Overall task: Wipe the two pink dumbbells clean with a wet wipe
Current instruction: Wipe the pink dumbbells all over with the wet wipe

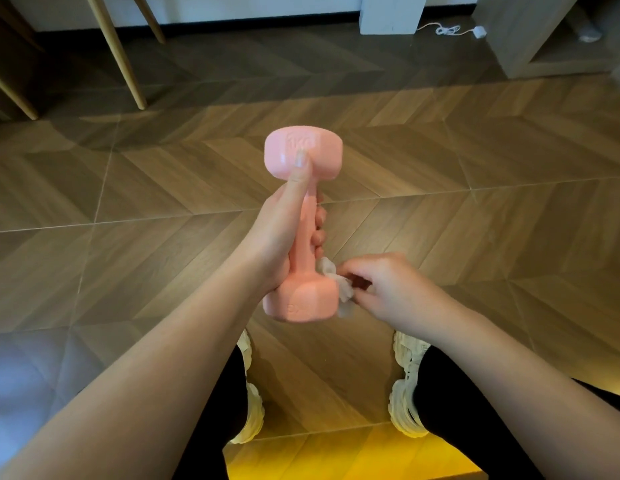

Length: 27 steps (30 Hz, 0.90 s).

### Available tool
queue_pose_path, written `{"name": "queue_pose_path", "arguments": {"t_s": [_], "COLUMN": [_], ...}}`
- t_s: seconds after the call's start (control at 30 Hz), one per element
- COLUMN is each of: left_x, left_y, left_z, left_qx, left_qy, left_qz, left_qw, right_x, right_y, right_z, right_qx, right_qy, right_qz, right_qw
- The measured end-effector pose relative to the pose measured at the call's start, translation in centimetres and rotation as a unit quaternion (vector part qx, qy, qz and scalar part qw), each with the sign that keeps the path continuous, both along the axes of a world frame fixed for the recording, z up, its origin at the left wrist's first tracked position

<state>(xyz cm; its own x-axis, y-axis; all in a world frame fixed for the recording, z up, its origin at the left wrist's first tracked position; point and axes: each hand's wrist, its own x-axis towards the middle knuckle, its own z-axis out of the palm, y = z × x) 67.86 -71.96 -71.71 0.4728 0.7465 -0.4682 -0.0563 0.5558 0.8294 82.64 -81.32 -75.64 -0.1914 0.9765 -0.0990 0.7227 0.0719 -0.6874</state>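
Note:
One pink dumbbell is held up in front of me, its length running away from me, with "1KG" moulded on the far head. My left hand grips its handle, thumb stretched up onto the far head. My right hand pinches a crumpled white wet wipe against the right side of the near head. Only this one dumbbell is in view.
Below lies a wooden herringbone floor. My two white shoes and black trouser legs show at the bottom. Wooden chair legs stand at the far left, a grey cabinet and a white cable at the far right.

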Motion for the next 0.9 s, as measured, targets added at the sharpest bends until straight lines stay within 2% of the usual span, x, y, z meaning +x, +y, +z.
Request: {"name": "queue_pose_path", "arguments": {"t_s": [0.13, 0.23, 0.4, 0.5, 0.63, 0.77, 0.9], "left_x": [-0.8, -1.2, -1.8, -1.9, -1.7, -2.0, -2.2], "left_y": [-0.2, -0.6, -1.6, -2.1, -2.1, -2.0, -2.5], "left_z": [-0.8, -1.2, -1.8, -1.9, -2.0, -1.9, -2.2], "left_qx": [0.052, 0.056, 0.112, 0.168, 0.194, 0.22, 0.258], "left_qy": [0.076, 0.093, 0.153, 0.183, 0.21, 0.209, 0.214], "left_qz": [-0.001, -0.012, -0.045, -0.092, -0.101, -0.105, -0.126], "left_qw": [0.996, 0.994, 0.981, 0.964, 0.953, 0.947, 0.934], "right_x": [0.8, 1.4, 2.5, 1.8, 0.8, 1.1, 1.1], "right_y": [0.1, 0.8, 1.4, 1.1, 0.1, -0.3, 0.5], "right_z": [0.2, 0.7, 1.8, 2.5, 2.1, 2.0, 2.3], "right_qx": [-0.022, -0.027, 0.071, 0.136, 0.19, 0.115, 0.029], "right_qy": [0.08, 0.149, 0.206, 0.204, 0.129, 0.161, 0.244], "right_qz": [-0.116, -0.219, -0.345, -0.311, -0.221, -0.155, -0.133], "right_qw": [0.99, 0.964, 0.913, 0.918, 0.948, 0.968, 0.96]}}
